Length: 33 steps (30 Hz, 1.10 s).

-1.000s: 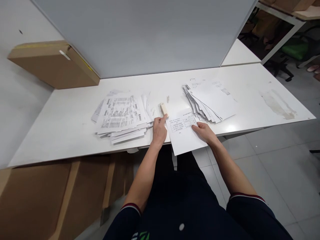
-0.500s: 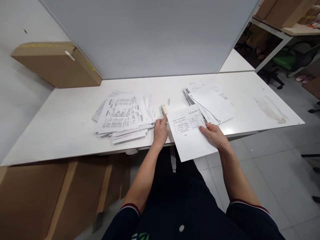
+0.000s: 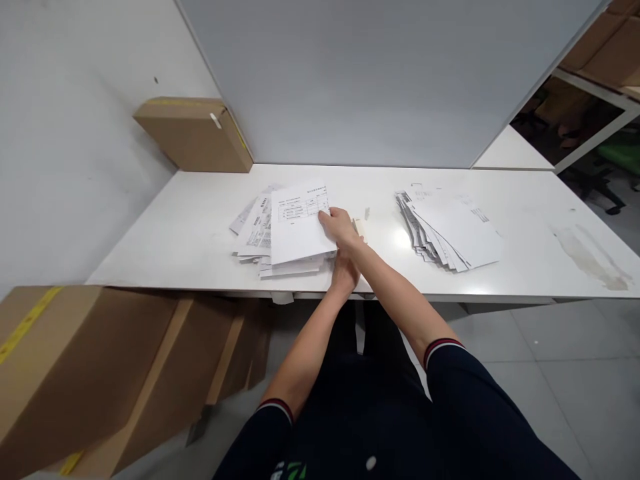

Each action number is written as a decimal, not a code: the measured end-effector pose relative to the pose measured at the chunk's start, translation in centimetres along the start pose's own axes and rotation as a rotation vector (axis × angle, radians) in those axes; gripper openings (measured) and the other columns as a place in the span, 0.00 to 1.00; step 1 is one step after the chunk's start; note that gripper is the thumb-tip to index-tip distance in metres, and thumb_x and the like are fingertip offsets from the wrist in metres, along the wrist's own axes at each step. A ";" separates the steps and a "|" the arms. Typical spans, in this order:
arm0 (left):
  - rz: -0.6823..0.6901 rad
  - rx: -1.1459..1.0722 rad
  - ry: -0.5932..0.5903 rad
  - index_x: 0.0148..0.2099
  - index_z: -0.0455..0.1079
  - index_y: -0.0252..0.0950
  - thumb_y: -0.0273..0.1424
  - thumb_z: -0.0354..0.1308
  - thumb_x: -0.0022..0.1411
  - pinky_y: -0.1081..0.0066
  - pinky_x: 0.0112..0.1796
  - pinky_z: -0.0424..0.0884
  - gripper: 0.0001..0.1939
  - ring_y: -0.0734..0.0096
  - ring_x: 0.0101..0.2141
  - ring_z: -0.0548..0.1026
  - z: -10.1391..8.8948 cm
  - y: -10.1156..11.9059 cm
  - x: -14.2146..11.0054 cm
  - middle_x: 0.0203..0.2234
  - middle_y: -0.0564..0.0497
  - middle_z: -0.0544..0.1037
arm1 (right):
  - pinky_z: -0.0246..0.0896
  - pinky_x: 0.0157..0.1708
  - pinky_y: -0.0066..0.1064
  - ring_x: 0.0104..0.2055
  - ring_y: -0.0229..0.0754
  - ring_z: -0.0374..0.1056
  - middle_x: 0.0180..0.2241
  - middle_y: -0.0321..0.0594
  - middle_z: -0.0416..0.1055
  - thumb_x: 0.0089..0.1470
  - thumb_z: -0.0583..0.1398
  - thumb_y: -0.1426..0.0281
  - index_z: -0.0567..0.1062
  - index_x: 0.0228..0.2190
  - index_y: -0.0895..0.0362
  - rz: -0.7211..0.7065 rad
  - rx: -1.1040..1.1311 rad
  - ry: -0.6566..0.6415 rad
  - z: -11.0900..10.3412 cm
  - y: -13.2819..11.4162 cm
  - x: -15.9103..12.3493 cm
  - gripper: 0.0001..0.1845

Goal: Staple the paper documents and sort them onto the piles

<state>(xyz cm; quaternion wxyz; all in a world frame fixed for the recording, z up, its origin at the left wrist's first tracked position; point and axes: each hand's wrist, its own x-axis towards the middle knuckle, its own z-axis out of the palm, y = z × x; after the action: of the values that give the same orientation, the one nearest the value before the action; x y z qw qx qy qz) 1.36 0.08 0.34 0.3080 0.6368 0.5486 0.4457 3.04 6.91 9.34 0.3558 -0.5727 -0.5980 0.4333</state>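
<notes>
My right hand [image 3: 339,227] pinches the right edge of a white printed sheet [image 3: 297,237] bearing a small table. The sheet lies over the left-hand stack of printed papers [image 3: 255,233]. Crossing beneath my right wrist, my left hand [image 3: 345,270] is near a small cream-coloured block [image 3: 359,229] on the white table [image 3: 190,247]. My right forearm hides most of its fingers, so I cannot see their pose. To the right lies a second, fanned pile of papers [image 3: 455,227].
A cardboard box [image 3: 200,137] stands at the table's back left, against a grey panel [image 3: 360,80]. Larger cardboard boxes [image 3: 100,353] sit below the front left edge. A stained patch [image 3: 593,257] marks the table's right end.
My right hand has carried the printed sheet leftward from beside the right pile to the left stack, crossing over my left hand. The view has shifted a little too.
</notes>
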 end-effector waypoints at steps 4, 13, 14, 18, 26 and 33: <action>0.085 0.121 -0.051 0.57 0.66 0.37 0.29 0.49 0.61 0.55 0.55 0.58 0.21 0.52 0.55 0.63 -0.4 0.1 -0.4 0.53 0.43 0.70 | 0.53 0.29 0.30 0.25 0.36 0.57 0.19 0.33 0.62 0.55 0.52 0.61 0.62 0.25 0.55 0.041 -0.086 -0.017 0.9 0.1 0.3 0.13; 0.168 0.348 -0.039 0.61 0.60 0.38 0.16 0.39 0.59 0.63 0.43 0.66 0.30 0.63 0.40 0.67 -0.1 -0.7 -0.7 0.38 0.43 0.67 | 0.56 0.44 0.40 0.45 0.50 0.64 0.42 0.51 0.71 0.56 0.52 0.62 0.71 0.40 0.59 -0.094 -0.667 0.465 -14.6 6.8 -3.6 0.16; 0.177 0.351 -0.035 0.61 0.60 0.38 0.16 0.39 0.59 0.64 0.43 0.66 0.30 0.63 0.39 0.66 -0.1 -0.8 -0.7 0.38 0.43 0.67 | 0.54 0.46 0.43 0.51 0.54 0.60 0.48 0.55 0.67 0.53 0.55 0.60 0.69 0.45 0.60 -0.059 -0.771 0.543 -16.9 8.0 -3.9 0.21; 0.186 0.350 -0.026 0.61 0.59 0.39 0.17 0.40 0.60 0.65 0.44 0.65 0.30 0.64 0.39 0.66 -0.1 -0.9 -0.7 0.38 0.44 0.66 | 0.53 0.47 0.49 0.54 0.62 0.55 0.52 0.59 0.62 0.47 0.58 0.50 0.68 0.47 0.63 0.123 -0.942 0.420 -22.8 12.6 -4.9 0.34; 0.175 0.349 -0.035 0.61 0.60 0.36 0.16 0.40 0.58 0.65 0.45 0.66 0.30 0.63 0.41 0.66 -0.2 -0.7 -0.7 0.39 0.44 0.67 | 0.55 0.47 0.43 0.51 0.56 0.60 0.47 0.55 0.68 0.53 0.52 0.53 0.72 0.43 0.61 0.024 -0.928 0.383 -23.2 14.9 -5.8 0.27; 0.199 0.337 -0.028 0.62 0.58 0.39 0.16 0.40 0.58 0.65 0.43 0.67 0.31 0.64 0.41 0.67 -0.2 -0.8 -0.7 0.39 0.44 0.68 | 0.55 0.36 0.35 0.35 0.46 0.65 0.31 0.47 0.70 0.59 0.44 0.66 0.71 0.25 0.57 -0.102 -0.986 0.241 -23.4 13.9 -6.5 0.20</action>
<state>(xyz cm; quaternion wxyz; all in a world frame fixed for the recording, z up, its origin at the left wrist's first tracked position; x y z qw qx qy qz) 0.83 -0.51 -0.42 0.1590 0.7366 0.5454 0.3670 30.45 2.64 5.65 0.1303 -0.6887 -0.7132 0.0124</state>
